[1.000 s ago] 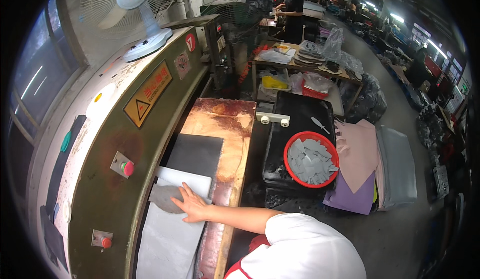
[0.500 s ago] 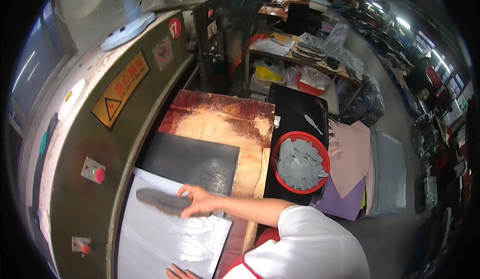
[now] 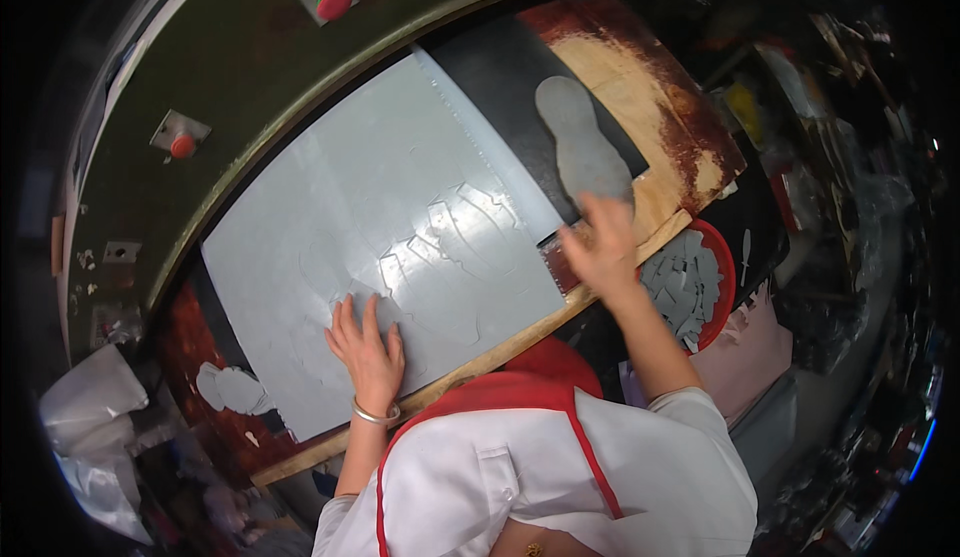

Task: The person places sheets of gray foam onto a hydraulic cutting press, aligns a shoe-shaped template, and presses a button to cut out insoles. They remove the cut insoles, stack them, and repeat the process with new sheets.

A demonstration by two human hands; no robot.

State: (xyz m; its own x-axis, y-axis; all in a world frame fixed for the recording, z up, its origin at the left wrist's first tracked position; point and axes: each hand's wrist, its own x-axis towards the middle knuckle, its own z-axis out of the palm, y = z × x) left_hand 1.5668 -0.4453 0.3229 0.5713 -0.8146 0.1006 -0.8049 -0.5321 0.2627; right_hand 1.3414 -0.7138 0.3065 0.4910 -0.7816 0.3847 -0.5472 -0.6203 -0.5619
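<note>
My left hand [image 3: 367,355] lies with its fingers apart on a large glossy grey sheet [image 3: 330,177], over a loose-looking cut piece. Several curved cut outlines mark the sheet near it. At the right, my right hand [image 3: 607,254] reaches over the sheet's far corner. Its fingertips touch the near end of a grey sole-shaped plate [image 3: 580,142], and its thumb stretches away from the plate. The plate lies over a black board [image 3: 505,72]; its near end is partly covered by my fingers.
A green machine beam [image 3: 240,67] with red push buttons [image 3: 334,3] runs along the far side. Grey cut pieces [image 3: 233,389] lie on the worn board at left. A red basin [image 3: 722,282] of grey scraps stands at right, with pink sheets [image 3: 750,352] beside it.
The view has turned and moved toward the sheet. My right hand has carried the sole-shaped plate from above the grey sheet to the black board. More of my left hand now shows.
</note>
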